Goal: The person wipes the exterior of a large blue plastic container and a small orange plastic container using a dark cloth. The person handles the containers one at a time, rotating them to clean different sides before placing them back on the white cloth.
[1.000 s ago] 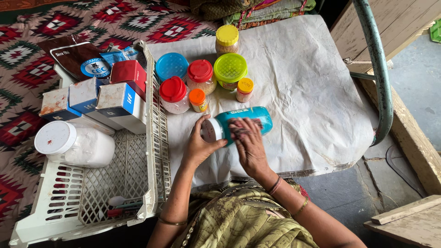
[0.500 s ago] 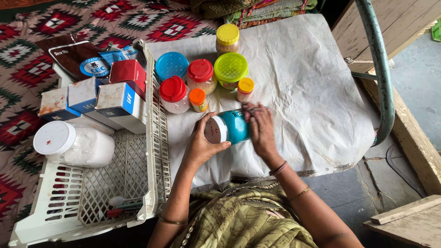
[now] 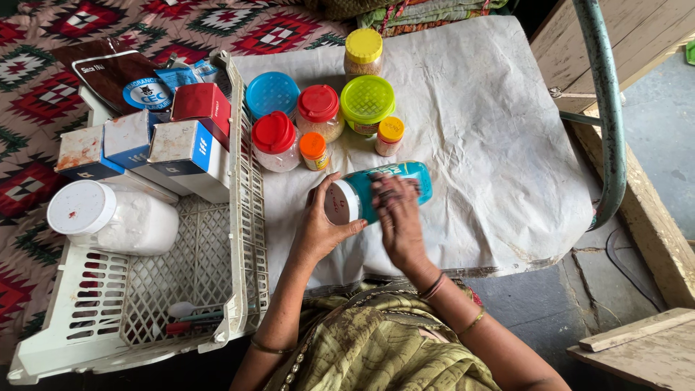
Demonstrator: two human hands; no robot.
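Crumpled white paper sheet (image 3: 492,116) over patterned rug (image 3: 29,181), concrete floor (image 3: 557,304), both hands' grip clamped on teal jar (image 3: 405,176).

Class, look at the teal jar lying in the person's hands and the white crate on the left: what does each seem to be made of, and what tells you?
Teal jar: probably plastic, smooth and slightly glossy, with a white screw cap; glass cannot be ruled out. White crate: moulded plastic, matte and scuffed, shown by its thin lattice walls and slotted floor.
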